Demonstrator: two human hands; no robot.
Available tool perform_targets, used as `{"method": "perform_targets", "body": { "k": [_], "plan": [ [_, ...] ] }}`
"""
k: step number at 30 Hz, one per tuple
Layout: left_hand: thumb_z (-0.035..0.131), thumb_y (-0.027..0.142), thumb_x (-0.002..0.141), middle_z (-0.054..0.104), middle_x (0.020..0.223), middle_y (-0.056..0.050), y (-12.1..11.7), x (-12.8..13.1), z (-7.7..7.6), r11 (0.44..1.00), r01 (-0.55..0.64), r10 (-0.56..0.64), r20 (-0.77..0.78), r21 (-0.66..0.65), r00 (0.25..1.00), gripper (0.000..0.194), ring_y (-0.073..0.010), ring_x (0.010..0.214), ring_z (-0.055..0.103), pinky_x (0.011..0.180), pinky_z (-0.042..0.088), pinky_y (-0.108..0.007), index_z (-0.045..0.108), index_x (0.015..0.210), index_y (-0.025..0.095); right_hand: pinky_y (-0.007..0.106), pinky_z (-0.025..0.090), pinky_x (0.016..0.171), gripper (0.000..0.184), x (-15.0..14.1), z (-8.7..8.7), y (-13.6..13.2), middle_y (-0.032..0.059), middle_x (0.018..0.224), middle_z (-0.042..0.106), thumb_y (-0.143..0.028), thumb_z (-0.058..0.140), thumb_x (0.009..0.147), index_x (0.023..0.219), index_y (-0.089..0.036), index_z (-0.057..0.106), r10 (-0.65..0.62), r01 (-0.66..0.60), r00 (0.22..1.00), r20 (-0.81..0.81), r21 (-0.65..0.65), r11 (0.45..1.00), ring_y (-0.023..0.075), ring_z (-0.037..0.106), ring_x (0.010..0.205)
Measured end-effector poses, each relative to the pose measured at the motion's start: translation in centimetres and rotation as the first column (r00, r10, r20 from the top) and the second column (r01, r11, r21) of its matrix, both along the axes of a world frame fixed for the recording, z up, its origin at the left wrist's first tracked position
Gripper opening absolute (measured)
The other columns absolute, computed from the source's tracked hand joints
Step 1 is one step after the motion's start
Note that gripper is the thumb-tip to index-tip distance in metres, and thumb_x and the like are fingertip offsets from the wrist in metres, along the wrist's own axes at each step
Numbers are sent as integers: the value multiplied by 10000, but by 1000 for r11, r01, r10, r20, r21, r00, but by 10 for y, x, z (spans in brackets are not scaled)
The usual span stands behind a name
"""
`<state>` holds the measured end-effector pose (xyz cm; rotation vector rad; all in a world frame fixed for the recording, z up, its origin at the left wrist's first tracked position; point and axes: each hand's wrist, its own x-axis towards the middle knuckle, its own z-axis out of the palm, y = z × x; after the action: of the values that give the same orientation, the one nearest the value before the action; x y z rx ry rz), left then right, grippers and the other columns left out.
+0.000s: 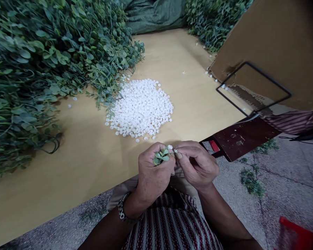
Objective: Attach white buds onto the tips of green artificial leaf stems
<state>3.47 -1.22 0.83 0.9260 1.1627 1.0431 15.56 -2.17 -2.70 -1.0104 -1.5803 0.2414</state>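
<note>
Both hands closed, left hand point(152, 173) gripping leafy sprig point(161, 156), right hand point(197, 165) pinching white bead point(175, 151)

Both forearms rise from the lower edge and meet at the middle. The left hand point(153, 173) is curled into a loose fist (a metal-link watch on its wrist), knuckles up. The right hand point(197, 163) pinches thumb against forefinger, touching the left.

Dim even light; soft shadows; edges warped.
</note>
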Motion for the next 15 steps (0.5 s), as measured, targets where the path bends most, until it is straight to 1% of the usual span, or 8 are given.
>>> {"method": "perform_targets", "body": {
  "k": [7,11,15],
  "plan": [
    [590,161,696,507,426,55,0,0,0,1000,3,-3,-14,22,1000,151,-78,385,441,410,367,-193,498,580,192,326,588,635,263,4,0,3,33,799,727,-29,618,800,971,-221,674,30,-30,999,22,16,999,182,703,774],
    [589,189,730,517,427,45,0,-1,-1,999,29,-29,-26,19,999,173,-86,387,454,410,372,-200,494,585,193,335,580,624,235,6,0,4,45,786,707,-29,607,798,941,-205,667,56,-56,998,26,18,998,187,690,759],
    [583,185,726,524,440,44,-1,-3,-3,997,54,-50,-62,58,997,154,-89,387,458,410,385,-204,497,599,193,326,583,625,238,5,-2,3,47,792,701,-17,609,793,947,-191,663,47,-48,998,29,40,998,185,687,767]
  ]
}}
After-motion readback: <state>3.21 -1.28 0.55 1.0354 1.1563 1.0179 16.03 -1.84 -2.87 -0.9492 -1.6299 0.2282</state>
